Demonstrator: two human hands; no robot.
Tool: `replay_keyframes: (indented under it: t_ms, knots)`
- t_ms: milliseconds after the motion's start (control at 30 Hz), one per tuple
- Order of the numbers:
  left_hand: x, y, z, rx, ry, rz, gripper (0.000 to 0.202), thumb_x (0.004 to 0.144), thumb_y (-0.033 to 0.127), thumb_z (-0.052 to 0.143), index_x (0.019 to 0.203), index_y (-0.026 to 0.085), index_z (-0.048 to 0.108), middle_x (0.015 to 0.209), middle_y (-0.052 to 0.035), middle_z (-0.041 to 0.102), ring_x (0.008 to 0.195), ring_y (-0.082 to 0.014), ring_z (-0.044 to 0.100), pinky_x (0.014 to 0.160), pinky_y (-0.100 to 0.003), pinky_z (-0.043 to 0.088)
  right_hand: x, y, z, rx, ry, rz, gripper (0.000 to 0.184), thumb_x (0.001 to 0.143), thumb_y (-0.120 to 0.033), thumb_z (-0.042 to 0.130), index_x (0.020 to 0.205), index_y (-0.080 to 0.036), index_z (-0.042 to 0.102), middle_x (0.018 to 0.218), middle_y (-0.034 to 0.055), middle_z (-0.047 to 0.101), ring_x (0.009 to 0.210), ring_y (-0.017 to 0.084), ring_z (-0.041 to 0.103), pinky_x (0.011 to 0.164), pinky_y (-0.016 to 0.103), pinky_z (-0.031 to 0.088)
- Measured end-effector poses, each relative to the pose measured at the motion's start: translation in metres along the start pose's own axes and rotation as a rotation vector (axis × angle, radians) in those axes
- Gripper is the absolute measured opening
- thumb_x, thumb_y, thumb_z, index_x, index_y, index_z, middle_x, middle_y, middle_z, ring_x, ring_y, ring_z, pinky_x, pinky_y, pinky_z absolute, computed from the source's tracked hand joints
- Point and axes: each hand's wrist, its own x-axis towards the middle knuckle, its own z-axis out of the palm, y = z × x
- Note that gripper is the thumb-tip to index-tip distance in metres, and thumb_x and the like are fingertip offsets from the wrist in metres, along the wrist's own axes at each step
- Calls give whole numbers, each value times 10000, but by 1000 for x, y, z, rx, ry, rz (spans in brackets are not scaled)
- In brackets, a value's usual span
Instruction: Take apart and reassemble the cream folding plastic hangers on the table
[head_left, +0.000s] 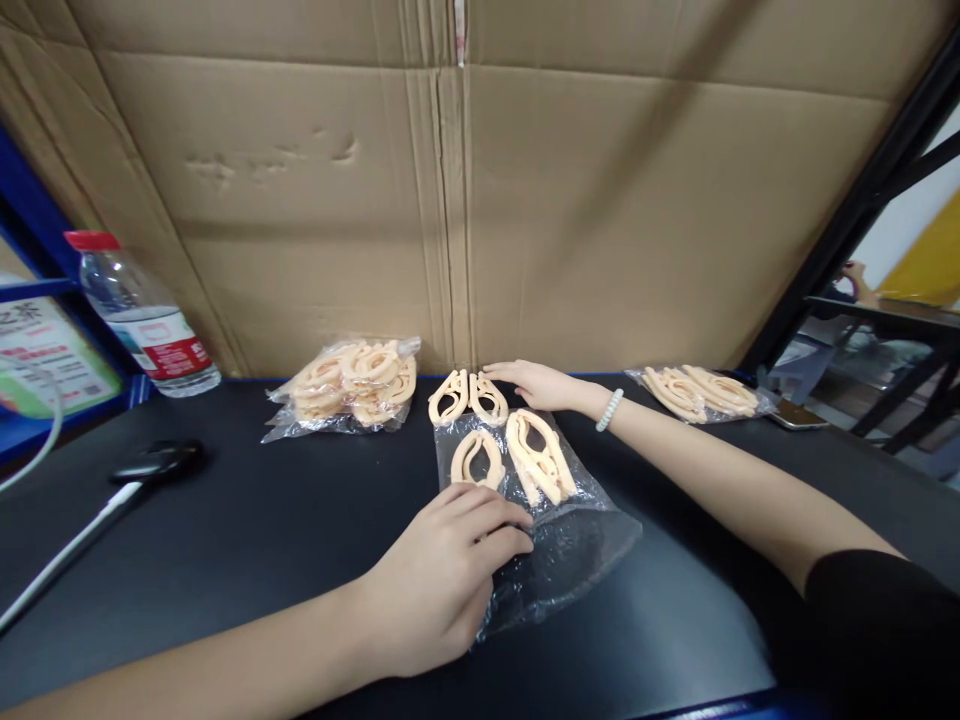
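Note:
My left hand (454, 570) is closed over the lower end of a beige folding hanger (478, 457), its fingers hiding that end. Under it lies a clear plastic bag (562, 560), flat on the black table with its near part wrinkled. A second folded hanger (538, 455) rests on or in the bag to the right; I cannot tell which. At the back, two more beige hangers (450, 398) stand side by side against the cardboard. My right hand (544, 386), with a beaded bracelet, stretches out palm down beside them, fingers extended.
Bagged hangers (352, 382) are piled at the back left, and another bagged set (697, 392) lies at the back right beside a phone (796, 415). A water bottle (154, 320) and a black device with a white cable (157, 460) are at left. Cardboard (637, 200) walls the back.

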Motion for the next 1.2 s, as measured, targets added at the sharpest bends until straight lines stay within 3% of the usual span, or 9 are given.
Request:
replay_keyframes:
  t_ms: [200, 367, 433, 500, 600, 667, 833, 933, 1200]
  knots:
    - [-1, -1, -1, -27, -16, -4, 496, 676, 7, 448, 1113, 200, 578, 1187, -62, 631, 1044, -235, 557, 972, -417, 439, 10, 5, 0, -20, -110, -29, 747, 730, 108, 430, 1410, -201, 446, 1525, 96, 370, 1397, 194, 355, 1142, 371, 331]
    - [-1, -2, 1, -31, -28, -19, 491, 687, 0, 454, 1119, 198, 579, 1200, -56, 625, 1067, -229, 549, 996, -413, 422, 10, 0, -4, -78, -176, 23, 783, 722, 95, 489, 1425, -242, 420, 1570, 119, 251, 1367, 283, 390, 1030, 400, 451]
    - [-1, -3, 1, -36, -38, -25, 492, 688, -4, 457, 1119, 200, 581, 1203, -51, 625, 1074, -224, 547, 1003, -407, 418, 8, 1, -7, -105, -176, 58, 690, 749, 49, 519, 1380, -226, 467, 1548, 132, 290, 1316, 306, 444, 980, 422, 479]
    - [-1, -3, 1, -39, -43, -29, 495, 688, -8, 457, 1119, 201, 584, 1204, -49, 625, 1079, -222, 546, 1008, -405, 415, 2, 3, -12, -122, -164, 88, 534, 784, -2, 530, 1285, -188, 542, 1449, 152, 434, 1229, 310, 516, 944, 434, 489]
    - [-1, -2, 0, -37, -29, -26, 497, 684, -13, 456, 1114, 197, 588, 1203, -53, 625, 1082, -222, 548, 1009, -408, 416, -17, 7, -19, -128, -155, 138, 319, 847, -78, 516, 1143, -154, 608, 1111, 141, 659, 994, 279, 629, 847, 418, 518]
    - [-1, -1, 0, -30, -26, -27, 495, 678, -19, 456, 1106, 189, 593, 1201, -58, 626, 1078, -221, 554, 1009, -408, 418, -35, 8, -23, -117, -147, 163, 242, 898, -139, 494, 1106, -154, 614, 983, 119, 688, 892, 251, 648, 804, 394, 530]
    - [0, -1, 2, -16, 22, -23, 524, 692, -20, 449, 1166, 165, 573, 1216, -80, 621, 1079, -229, 559, 998, -416, 430, -86, -4, -21, -106, -27, 215, 276, 974, -225, 406, 1178, -162, 581, 1119, 132, 659, 1046, 258, 608, 938, 440, 487]
    - [0, 0, 3, 1, 29, -30, 507, 726, -22, 441, 1183, 159, 569, 1212, -86, 625, 1074, -227, 563, 984, -416, 438, -105, -15, -14, -111, 84, 289, 292, 981, -239, 378, 1164, -153, 589, 1128, 151, 645, 1060, 283, 597, 930, 485, 491]
    - [0, 3, 2, 21, 102, -47, 373, 804, 7, 462, 1112, 174, 590, 1207, -100, 601, 1070, -232, 555, 942, -418, 444, -110, -22, -5, -42, 240, 311, 290, 931, -234, 491, 1193, -153, 585, 1148, 137, 658, 1040, 278, 606, 918, 483, 513]
